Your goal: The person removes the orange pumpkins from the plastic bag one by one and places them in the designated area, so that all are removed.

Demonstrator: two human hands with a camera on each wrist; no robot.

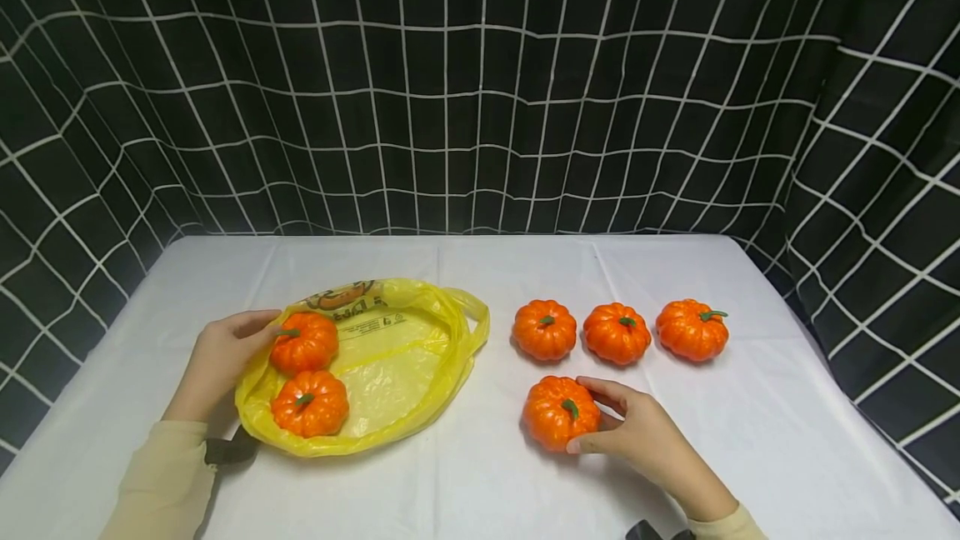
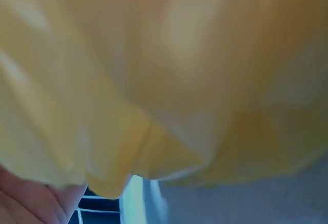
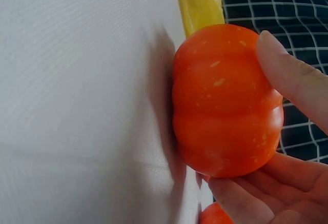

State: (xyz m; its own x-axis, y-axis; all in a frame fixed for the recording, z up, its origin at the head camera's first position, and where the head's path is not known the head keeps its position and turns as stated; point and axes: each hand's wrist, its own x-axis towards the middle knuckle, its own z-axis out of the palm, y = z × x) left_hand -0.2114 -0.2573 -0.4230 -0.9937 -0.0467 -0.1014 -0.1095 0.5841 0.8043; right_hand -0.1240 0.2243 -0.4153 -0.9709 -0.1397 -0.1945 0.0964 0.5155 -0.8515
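Observation:
In the head view my right hand (image 1: 637,436) grips a small orange pumpkin (image 1: 561,413) from its right side; the right wrist view has the thumb on one side of that pumpkin (image 3: 225,101) and the fingers on the other. On the left, my left hand (image 1: 228,357) is at the left rim of an open yellow plastic bag (image 1: 397,373), its fingertips by the upper of two pumpkins (image 1: 306,343) inside. The lower one (image 1: 310,403) lies just below it. Yellow plastic (image 2: 154,80) fills most of the left wrist view, hiding the left fingertips.
Three more pumpkins stand in a row behind the right hand: one at the left (image 1: 545,330), one in the middle (image 1: 617,333) and one at the right (image 1: 692,330). A white cloth (image 1: 450,490) covers the table, and black netted-pattern curtains (image 1: 480,90) surround it.

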